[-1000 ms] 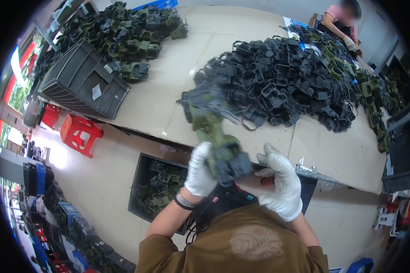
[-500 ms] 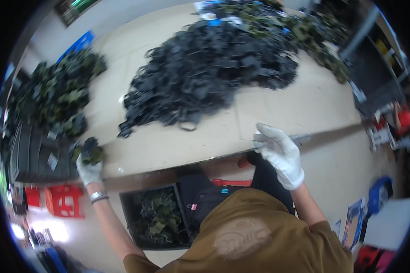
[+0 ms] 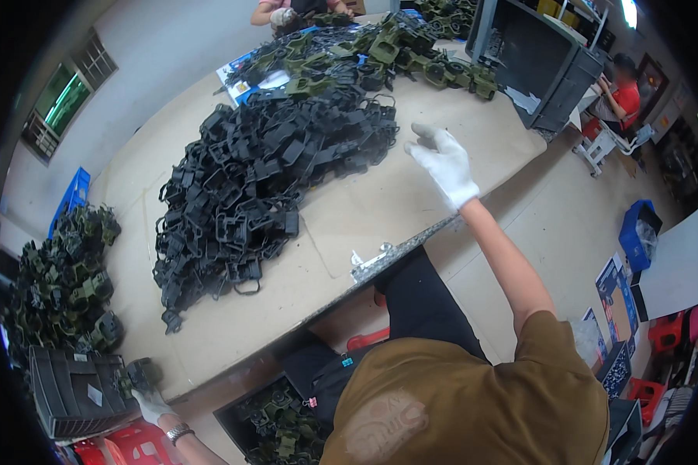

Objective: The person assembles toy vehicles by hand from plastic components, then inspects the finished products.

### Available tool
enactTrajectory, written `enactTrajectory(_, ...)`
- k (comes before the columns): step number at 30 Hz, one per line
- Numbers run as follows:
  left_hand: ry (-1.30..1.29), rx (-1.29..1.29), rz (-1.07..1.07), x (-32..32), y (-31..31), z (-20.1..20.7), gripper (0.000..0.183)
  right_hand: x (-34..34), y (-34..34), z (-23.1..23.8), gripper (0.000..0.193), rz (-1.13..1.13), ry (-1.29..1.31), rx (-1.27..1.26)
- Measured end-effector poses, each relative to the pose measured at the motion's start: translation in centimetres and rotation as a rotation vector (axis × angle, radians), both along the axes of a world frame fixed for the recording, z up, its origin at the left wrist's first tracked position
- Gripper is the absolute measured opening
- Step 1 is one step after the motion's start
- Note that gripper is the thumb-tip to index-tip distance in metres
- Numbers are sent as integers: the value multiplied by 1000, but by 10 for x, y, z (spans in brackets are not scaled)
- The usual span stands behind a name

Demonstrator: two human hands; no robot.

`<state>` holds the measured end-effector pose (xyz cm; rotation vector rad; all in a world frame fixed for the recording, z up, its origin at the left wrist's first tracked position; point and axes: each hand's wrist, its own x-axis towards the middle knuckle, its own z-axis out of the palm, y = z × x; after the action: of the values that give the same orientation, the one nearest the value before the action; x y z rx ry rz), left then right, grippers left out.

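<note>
My left hand (image 3: 153,404), in a white glove, grips a small toy vehicle (image 3: 141,375) in green and black at the table's left front edge, beside a grey crate (image 3: 77,387). My right hand (image 3: 447,167), also gloved, hovers over the right side of the table (image 3: 380,209). Its fingers are apart and nothing shows in them. A big heap of black plastic parts (image 3: 240,178), many of them frame-like, lies in the middle, left of the right hand. More green toy vehicles (image 3: 62,287) are piled at the left behind the crate.
Below the table edge stands a dark bin (image 3: 233,415) with green toy vehicles in it. Green vehicles (image 3: 395,46) also lie at the far side, near a large grey crate (image 3: 535,62). A co-worker's gloved hand (image 3: 283,17) is at the far edge. Another person (image 3: 622,93) sits at right.
The view has swung to the right. My right hand has moved forward over the table toward the far end of the black heap. My left hand still holds the toy vehicle by the crate.
</note>
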<state>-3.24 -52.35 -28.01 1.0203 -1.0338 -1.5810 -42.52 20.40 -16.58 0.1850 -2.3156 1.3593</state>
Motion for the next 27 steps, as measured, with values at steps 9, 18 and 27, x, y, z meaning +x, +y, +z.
enactTrajectory(9, -292, -331, 369, -29, 123, 30, 51, -171, 4, 14, 51, -21, 52, 156)
enactTrajectory(18, -757, -542, 512, -63, 185, 9, 79, -288, -58, 44, 48, 103, 241, 706)
enactTrajectory(27, -942, -637, 412, -73, 187, 0, 75, -337, -162, 72, 88, 449, -51, 933)
